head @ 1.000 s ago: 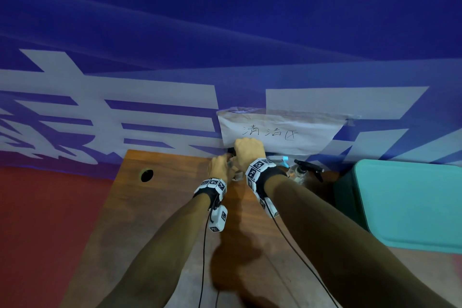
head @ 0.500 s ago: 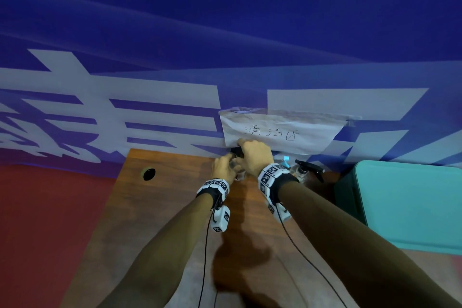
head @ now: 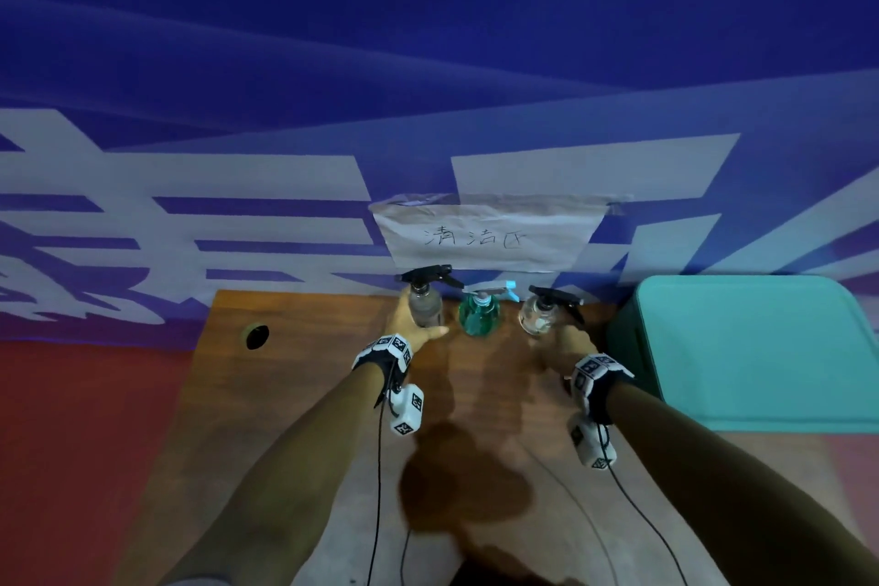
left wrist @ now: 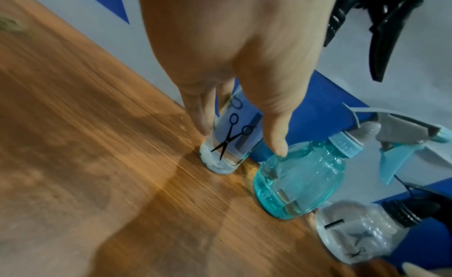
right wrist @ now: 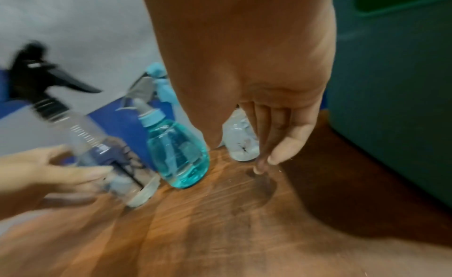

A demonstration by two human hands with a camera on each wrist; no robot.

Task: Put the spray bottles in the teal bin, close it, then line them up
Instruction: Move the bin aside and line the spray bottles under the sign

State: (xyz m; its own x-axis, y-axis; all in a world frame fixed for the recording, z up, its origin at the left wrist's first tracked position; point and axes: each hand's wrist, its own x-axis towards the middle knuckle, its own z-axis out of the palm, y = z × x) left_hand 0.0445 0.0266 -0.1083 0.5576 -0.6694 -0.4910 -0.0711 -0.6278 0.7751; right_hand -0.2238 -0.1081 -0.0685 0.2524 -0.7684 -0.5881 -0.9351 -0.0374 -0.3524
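Three spray bottles stand in a row at the table's far edge, against the wall. The tall clear bottle (head: 424, 306) (left wrist: 228, 140) with a black trigger is on the left. My left hand (head: 418, 324) (left wrist: 240, 138) cups it loosely, with fingers against its far side and the thumb straight and off it. The teal bottle (head: 479, 318) (right wrist: 177, 153) stands in the middle. The round clear bottle (head: 536, 318) (right wrist: 242, 145) is on the right. My right hand (head: 563, 335) (right wrist: 242, 151) hangs just in front of it, fingers pointing down, gripping nothing. The teal bin (head: 751, 347) is shut.
The wooden table (head: 295, 395) has a cable hole (head: 256, 336) at its far left. A paper sign (head: 485, 236) is taped to the blue and white wall behind the bottles. The bin fills the table's right side, close to the round bottle.
Both hands were bunched together on the tall bottle under the sign. Now they are apart: the right hand has moved right to the round bottle, and all three bottles show.
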